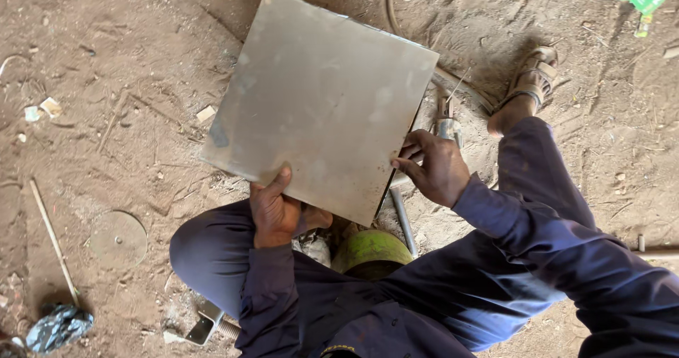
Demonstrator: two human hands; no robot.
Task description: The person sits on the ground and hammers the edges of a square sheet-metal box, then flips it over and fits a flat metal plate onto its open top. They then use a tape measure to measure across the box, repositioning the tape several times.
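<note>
Both hands, left hand (pixel 274 213) and right hand (pixel 435 168), apparently grip the metal sheet (pixel 318 100).

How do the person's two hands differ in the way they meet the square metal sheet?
The left hand grips the metal sheet at its near edge, thumb lying on the top face; the right hand meets the right edge, fingers curled at it with no thumb showing on top. The left hand sits above the bent left knee; the right hand sits out over the dirt ground, near a metal rod. Both come out of dark blue sleeves.
</note>
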